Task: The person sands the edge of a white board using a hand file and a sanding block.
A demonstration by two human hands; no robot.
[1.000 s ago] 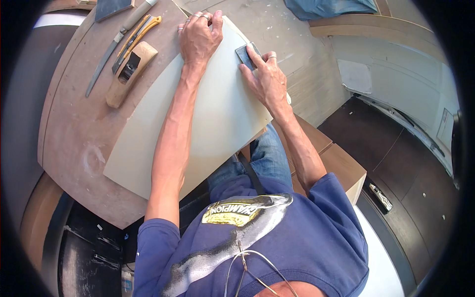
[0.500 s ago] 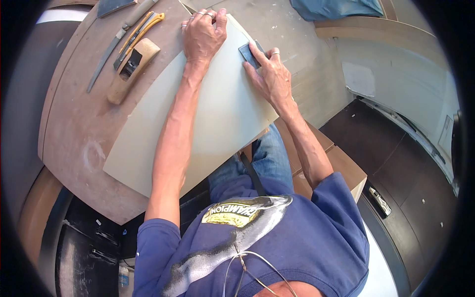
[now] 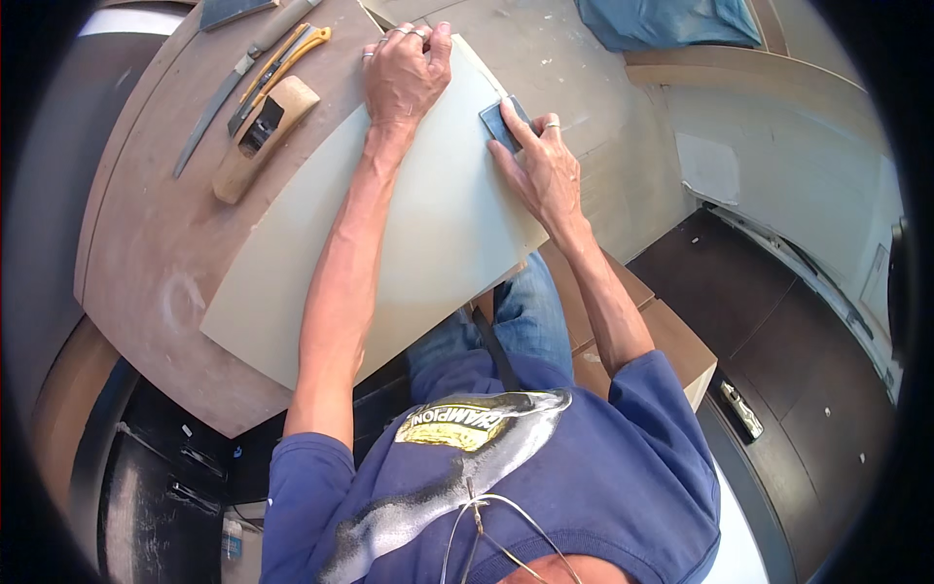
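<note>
A pale, thin panel [image 3: 443,243] lies slantwise over the worktop, its near right corner jutting past the edge above my lap. My left hand [image 3: 409,78], with rings on it, is closed at the panel's far end, fingers curled over the edge there. Along the panel's right edge, my right hand [image 3: 547,175] grips a flat blue-grey sanding block [image 3: 495,121]. The thumb and index finger lie on the block; the other fingers fold down beside the edge, partly hidden.
On the brownish worktop [image 3: 136,263] left of the panel lie a wooden hand plane [image 3: 289,100], a yellow-handled utility knife [image 3: 309,41] and a long file [image 3: 207,122]. A dark flat block [image 3: 229,10] sits farther back. Blue cloth [image 3: 666,21] lies at the far right.
My right hand has slid the sanding block a little toward me along the panel's right edge. My left hand keeps its place at the far end.
</note>
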